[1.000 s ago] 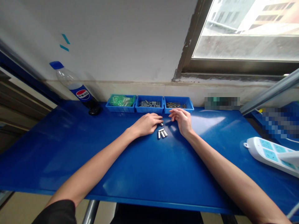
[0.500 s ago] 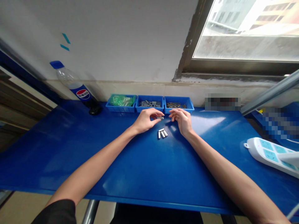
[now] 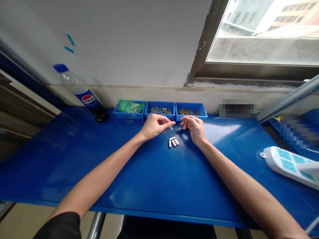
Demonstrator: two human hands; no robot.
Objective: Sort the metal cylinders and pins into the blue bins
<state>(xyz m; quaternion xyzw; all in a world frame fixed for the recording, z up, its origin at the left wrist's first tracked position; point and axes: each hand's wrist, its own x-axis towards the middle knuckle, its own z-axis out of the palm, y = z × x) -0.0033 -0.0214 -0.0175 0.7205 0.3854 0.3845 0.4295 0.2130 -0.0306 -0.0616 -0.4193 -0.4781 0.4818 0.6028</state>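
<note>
My left hand (image 3: 156, 125) is raised a little over the blue table (image 3: 149, 179) and pinches a small grey metal piece (image 3: 171, 127) at its fingertips. My right hand (image 3: 194, 127) rests close by on the right, fingers curled, with nothing visible in them. Between the hands, slightly nearer to me, three small grey pieces (image 3: 172, 142) lie side by side on the table. Behind the hands stand three blue bins: one with green parts (image 3: 129, 109), one with grey pieces (image 3: 159, 110), one with thin dark pins (image 3: 190, 112).
A cola bottle (image 3: 82, 94) leans against the wall at the back left. A white power strip (image 3: 290, 162) lies at the right edge. A metal rail (image 3: 289, 98) slants at the right, below a window.
My left hand picked one grey piece up from the table beside the group and now holds it tilted in its fingertips. The right hand has hardly moved.
</note>
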